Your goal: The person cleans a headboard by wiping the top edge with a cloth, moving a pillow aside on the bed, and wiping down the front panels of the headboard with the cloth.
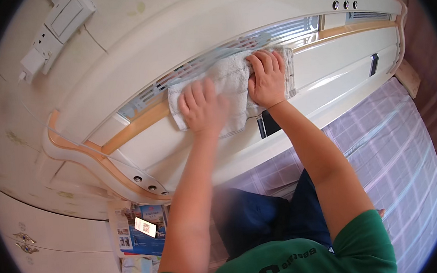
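A whitish terry towel (233, 73) with a patterned right end lies spread over the cream headboard (335, 60) of a bed. It covers part of the wooden ledge and the slatted decorative strip (291, 28). My left hand (202, 107) presses on the towel's left part, blurred by motion. On the right part, my right hand (268, 78) has its fingers bent over the cloth, with a fold of it beside the thumb. Beneath the towel's lower edge, a dark inset panel (271, 124) partly shows.
A mattress with a lilac checked cover (387, 131) lies at right. At lower left, a lit phone (145, 227) rests on printed papers (134, 246) beside a white drawer cabinet (65, 241). A charger (33, 60) plugs into a wall socket, its cable (31, 110) crossing the headboard's left end.
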`<state>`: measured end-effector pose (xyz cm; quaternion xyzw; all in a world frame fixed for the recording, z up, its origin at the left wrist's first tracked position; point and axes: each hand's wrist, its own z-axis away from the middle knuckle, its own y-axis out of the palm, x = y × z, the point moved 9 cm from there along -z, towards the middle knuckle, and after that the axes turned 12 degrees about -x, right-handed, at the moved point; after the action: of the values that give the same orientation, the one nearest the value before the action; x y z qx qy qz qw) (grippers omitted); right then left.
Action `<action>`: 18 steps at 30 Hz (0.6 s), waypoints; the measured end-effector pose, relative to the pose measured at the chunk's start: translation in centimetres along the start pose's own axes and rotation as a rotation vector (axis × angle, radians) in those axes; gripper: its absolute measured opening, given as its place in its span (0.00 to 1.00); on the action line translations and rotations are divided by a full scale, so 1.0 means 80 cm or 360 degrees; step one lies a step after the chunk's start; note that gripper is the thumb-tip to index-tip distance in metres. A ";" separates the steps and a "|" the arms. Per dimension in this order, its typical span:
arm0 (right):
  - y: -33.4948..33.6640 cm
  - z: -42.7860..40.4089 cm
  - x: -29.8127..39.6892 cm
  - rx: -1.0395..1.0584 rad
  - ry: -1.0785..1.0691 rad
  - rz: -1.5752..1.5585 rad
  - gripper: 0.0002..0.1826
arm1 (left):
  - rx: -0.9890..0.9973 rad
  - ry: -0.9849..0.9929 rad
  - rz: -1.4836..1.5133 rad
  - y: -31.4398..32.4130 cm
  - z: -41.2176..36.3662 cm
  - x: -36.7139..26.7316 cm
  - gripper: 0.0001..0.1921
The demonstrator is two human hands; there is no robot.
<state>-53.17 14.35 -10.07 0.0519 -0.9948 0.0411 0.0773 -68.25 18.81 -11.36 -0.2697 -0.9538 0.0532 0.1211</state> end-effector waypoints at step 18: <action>0.049 0.018 0.119 0.0130 0.0005 -0.0144 0.18 | 0.0112 0.0148 -0.0087 -0.055 0.034 0.140 0.30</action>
<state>-63.15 17.16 -10.25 0.0998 -0.9888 0.0781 0.0785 -80.42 20.92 -10.97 -0.2413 -0.9517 0.0709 0.1762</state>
